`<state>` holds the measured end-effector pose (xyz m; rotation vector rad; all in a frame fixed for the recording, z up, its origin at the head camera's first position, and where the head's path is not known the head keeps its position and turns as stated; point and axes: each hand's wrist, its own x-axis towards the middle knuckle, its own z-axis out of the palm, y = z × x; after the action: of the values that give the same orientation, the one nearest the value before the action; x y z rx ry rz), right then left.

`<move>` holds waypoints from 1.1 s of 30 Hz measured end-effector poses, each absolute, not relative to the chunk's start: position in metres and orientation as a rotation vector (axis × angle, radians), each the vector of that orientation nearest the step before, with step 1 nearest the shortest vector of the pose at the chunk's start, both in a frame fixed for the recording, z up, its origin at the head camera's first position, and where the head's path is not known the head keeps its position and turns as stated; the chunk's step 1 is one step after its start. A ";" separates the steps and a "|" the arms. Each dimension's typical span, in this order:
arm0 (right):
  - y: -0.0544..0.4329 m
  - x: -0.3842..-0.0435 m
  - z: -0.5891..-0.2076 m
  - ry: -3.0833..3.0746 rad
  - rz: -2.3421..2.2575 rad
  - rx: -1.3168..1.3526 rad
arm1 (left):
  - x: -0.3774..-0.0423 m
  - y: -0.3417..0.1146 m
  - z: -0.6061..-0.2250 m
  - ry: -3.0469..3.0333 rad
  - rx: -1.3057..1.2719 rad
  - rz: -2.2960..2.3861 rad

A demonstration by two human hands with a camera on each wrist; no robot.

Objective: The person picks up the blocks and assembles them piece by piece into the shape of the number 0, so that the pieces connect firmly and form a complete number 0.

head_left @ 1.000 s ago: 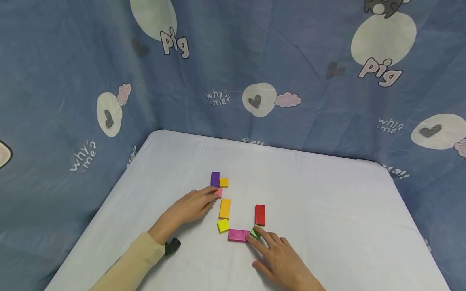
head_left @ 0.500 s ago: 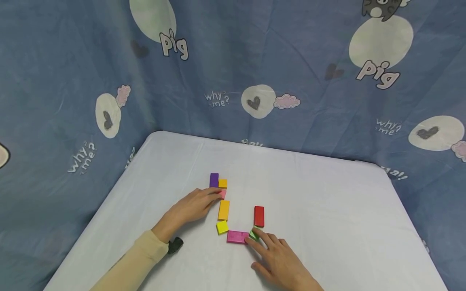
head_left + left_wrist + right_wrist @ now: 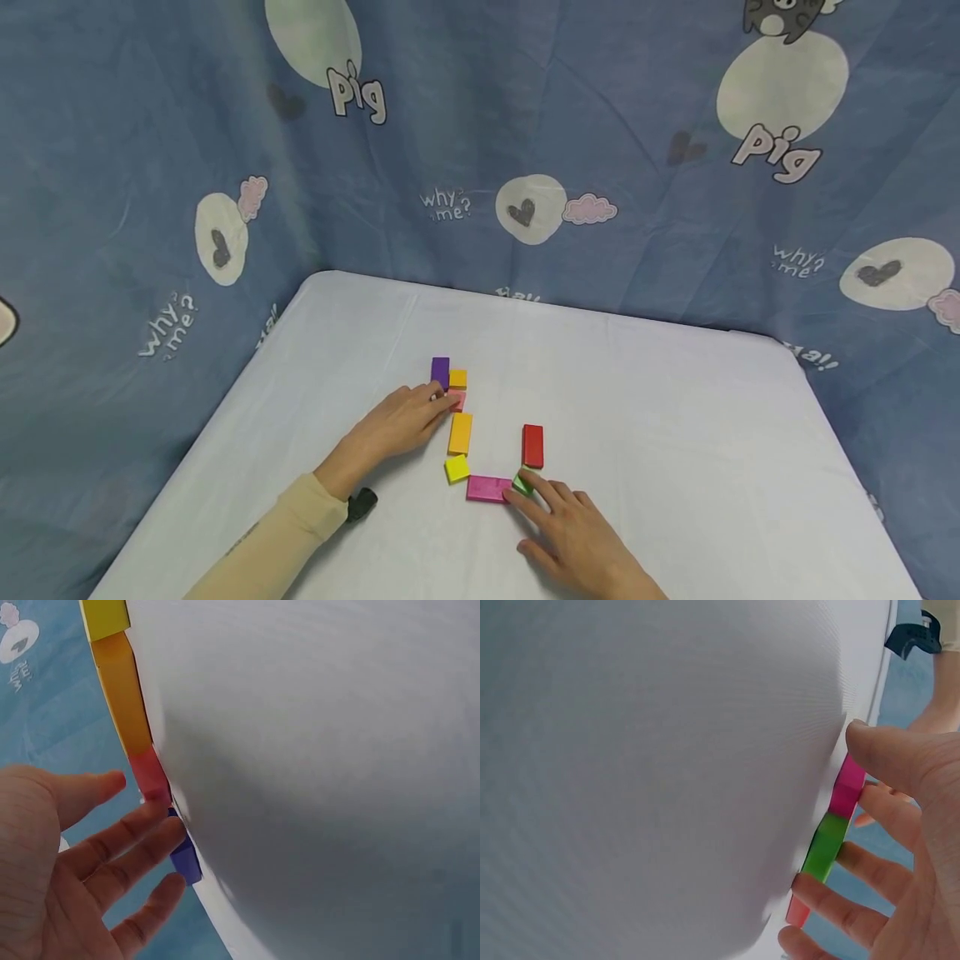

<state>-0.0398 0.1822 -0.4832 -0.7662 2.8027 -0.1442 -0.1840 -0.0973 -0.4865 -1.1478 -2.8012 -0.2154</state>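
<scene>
**Pink block (image 3: 150, 774) pushed into line at the left grip (image 3: 401, 419)**

Against a second ago, the pink block has slid rightward; it now lies at the left grip's fingertips, between the small orange square (image 3: 457, 379) and the long orange block (image 3: 461, 434), which seems to straighten that column. The left grip is wide, fingers spread, with the purple block (image 3: 440, 372) just past them. The right grip (image 3: 577, 537) has stayed put, also loosely spread, fingertips at the magenta block (image 3: 486, 489) and green block (image 3: 825, 844); the red block (image 3: 532, 447) lies beyond.

Only the head view shows the orange square. The left wrist view shows the thumb (image 3: 101, 789) apart from the pink block; the right wrist view uncovers the green block, partly hidden from above.
</scene>
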 end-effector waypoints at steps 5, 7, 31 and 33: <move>0.183 -0.040 -0.484 2.806 -0.150 -0.768 | -0.185 -0.096 -0.486 -2.824 -1.166 -0.182; 0.183 -0.040 -0.484 2.805 -0.152 -0.774 | -0.186 -0.095 -0.485 -2.838 -1.166 -0.179; 0.184 -0.039 -0.486 2.837 -0.154 -0.803 | -0.188 -0.086 -0.484 -2.906 -1.189 -0.236; 0.184 -0.039 -0.485 2.833 -0.151 -0.801 | -0.188 -0.085 -0.484 -2.904 -1.196 -0.226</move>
<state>-0.0387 0.1844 -0.4854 -0.8007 2.8334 -0.1515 -0.1882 -0.0849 -0.4838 -1.1958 -2.9043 -0.2259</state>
